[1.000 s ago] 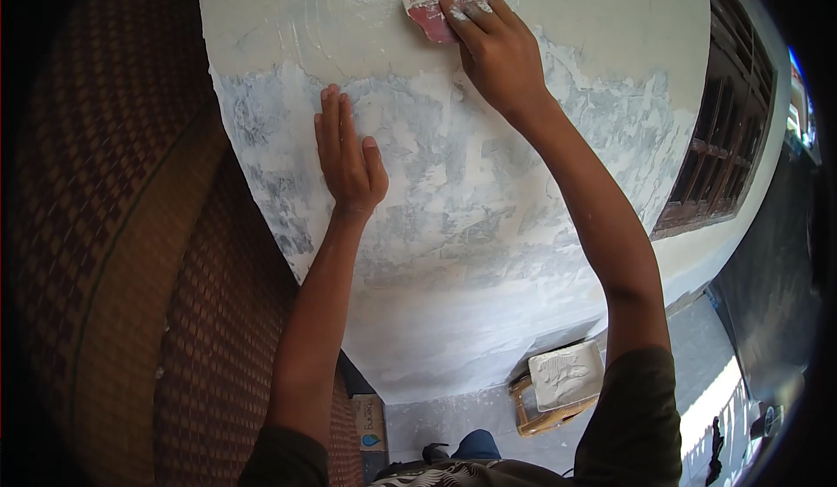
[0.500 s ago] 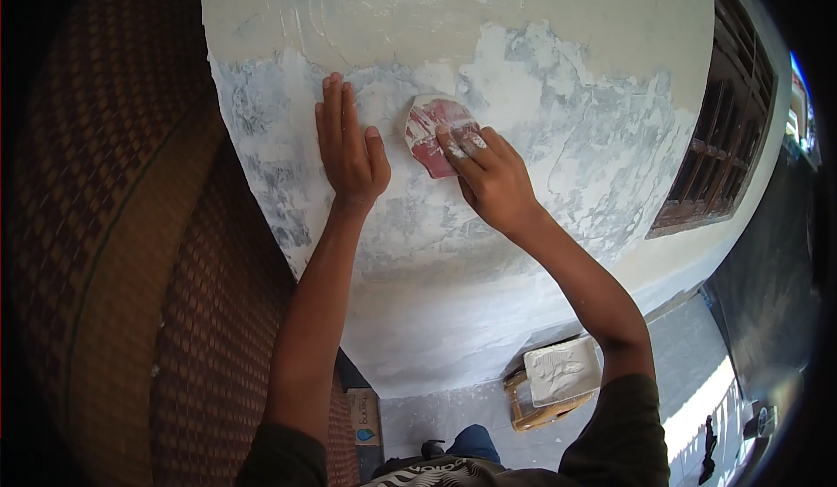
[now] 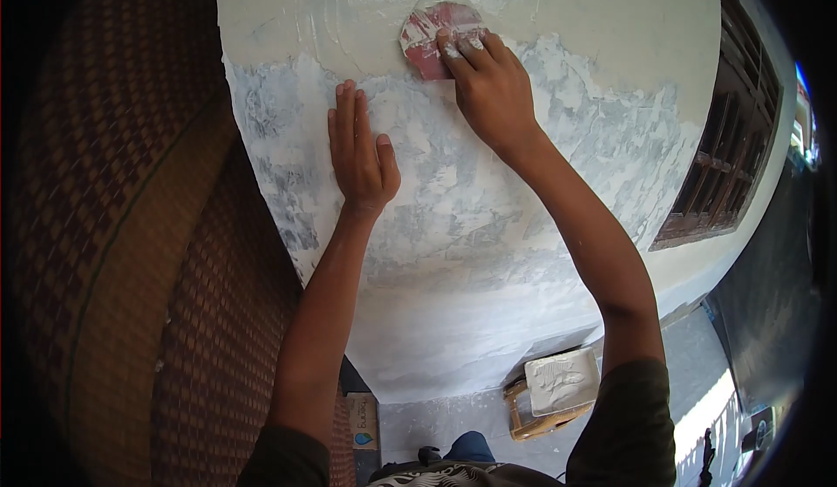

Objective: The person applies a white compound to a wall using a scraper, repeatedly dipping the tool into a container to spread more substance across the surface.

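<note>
My right hand [image 3: 495, 90] grips a flat red putty scraper [image 3: 425, 47], smeared with white paste, and holds it against the upper cream-coloured part of the wall [image 3: 453, 173]. White paste also marks the fingers of that hand. Lower and to the left, my left hand [image 3: 359, 160] lies flat on the wall with its fingers stretched upward and nothing in it. Around both hands the surface is patchy white and grey, with a ragged border to the cream area above.
On the floor at lower right, a tray of white paste [image 3: 562, 381] rests on a cardboard box [image 3: 523, 417]. A woven mat [image 3: 235, 313] hangs along the left. A dark wooden window [image 3: 728, 156] is set in the wall at right. Another printed box [image 3: 362, 422] stands near the wall's base.
My right hand has moved up the wall with the scraper, from the patchy zone to the cream area. My left hand stays flat on the wall; the view has shifted slightly.
</note>
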Tool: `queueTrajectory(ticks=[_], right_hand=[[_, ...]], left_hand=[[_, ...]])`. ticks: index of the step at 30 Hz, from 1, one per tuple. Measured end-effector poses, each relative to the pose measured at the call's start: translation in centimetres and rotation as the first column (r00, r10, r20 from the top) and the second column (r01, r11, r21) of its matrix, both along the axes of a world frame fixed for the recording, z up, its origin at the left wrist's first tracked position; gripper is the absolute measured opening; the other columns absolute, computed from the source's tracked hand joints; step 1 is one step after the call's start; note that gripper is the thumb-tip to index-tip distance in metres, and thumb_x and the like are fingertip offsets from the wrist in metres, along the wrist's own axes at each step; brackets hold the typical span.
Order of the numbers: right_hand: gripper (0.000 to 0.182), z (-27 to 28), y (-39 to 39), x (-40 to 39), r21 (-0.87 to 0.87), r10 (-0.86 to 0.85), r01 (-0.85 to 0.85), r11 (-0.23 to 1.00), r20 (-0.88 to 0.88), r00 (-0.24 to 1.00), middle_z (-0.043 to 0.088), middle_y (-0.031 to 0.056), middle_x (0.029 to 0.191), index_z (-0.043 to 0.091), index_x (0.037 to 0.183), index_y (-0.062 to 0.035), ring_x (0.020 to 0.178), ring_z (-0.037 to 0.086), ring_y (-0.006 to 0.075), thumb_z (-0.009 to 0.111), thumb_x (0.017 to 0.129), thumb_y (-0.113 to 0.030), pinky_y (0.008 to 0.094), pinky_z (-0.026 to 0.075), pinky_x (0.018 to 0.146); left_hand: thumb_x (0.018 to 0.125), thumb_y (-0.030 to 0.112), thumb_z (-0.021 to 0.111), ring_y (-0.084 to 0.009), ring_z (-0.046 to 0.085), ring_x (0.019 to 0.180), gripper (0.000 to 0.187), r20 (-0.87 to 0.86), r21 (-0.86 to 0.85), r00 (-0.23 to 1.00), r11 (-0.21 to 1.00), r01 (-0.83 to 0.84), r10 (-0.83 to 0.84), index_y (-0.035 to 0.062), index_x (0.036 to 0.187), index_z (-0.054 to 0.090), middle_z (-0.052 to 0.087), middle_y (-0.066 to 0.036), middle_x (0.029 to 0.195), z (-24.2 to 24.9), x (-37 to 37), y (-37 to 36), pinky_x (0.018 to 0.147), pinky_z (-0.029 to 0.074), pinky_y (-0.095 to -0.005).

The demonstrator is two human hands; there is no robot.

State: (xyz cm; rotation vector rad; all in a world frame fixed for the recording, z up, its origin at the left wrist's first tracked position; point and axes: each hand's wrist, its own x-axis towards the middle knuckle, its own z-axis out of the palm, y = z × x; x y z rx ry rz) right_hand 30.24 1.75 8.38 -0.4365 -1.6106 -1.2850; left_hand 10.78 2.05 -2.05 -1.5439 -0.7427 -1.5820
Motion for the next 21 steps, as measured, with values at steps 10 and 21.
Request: queueTrajectory(ticks=[10, 21], right_hand=[[0.041, -3.5, -3.6, -0.6, -0.06, 0.157, -0.159, 0.985, -0.033, 0.987, 0.063, 0.0054, 0.085, 0.073, 0.112, -0.0033, 0.086, 0.059, 0.024, 0.068, 0.071, -0.004, 0.0323, 0.053, 0.065], [0.051, -6.7, -1.8, -1.1, -0.196, 0.018, -0.004, 0.981, 0.069, 0.997, 0.066, 0.0069, 0.097, 0.067, 0.125, -0.0044, 0.089, 0.059, 0.0259, 0.065, 0.074, 0.001, 0.0317, 0.056, 0.062]], left_hand=[[0.103, 0.025, 0.03, -0.0429, 0.034, 0.144, 0.056, -0.006, 0.017, 1.0, 1.0, 0.006, -0.006, -0.0101, 0.147, 0.036, 0.036, -0.028, 0.154, 0.0, 0.0, 0.2, 0.116, 0.024, -0.0554], [0.101, 0.021, 0.03, -0.0433, 0.035, 0.143, 0.055, 0.009, 0.026, 0.999, 0.999, 0.038, -0.038, -0.0106, 0.146, 0.037, 0.038, -0.028, 0.153, 0.1, 0.0, 0.1, 0.117, 0.024, -0.055]])
